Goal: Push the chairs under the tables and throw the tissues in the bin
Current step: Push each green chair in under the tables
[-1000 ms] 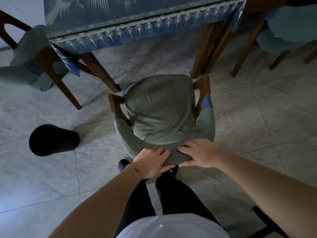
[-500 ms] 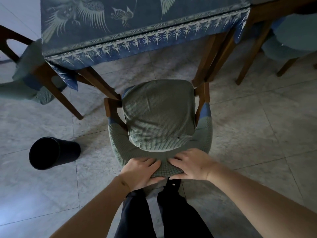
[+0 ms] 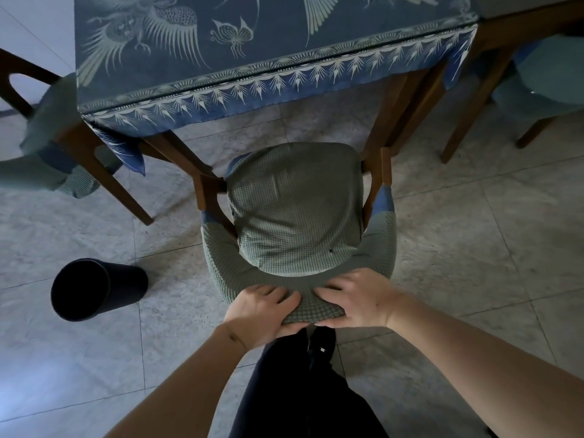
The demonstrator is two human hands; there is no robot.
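My left hand (image 3: 264, 306) and right hand (image 3: 357, 298) clamp the green fabric-covered wooden chair (image 3: 297, 216) backrest, just before the blue patterned-cloth table (image 3: 252, 58). Pushing crooked, its arm could strike the table leg (image 3: 384, 121).

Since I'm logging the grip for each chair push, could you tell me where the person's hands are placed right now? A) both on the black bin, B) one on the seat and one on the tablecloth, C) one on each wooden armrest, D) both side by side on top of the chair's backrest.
D: the left hand and right hand rest side by side on the green-covered backrest of the chair.
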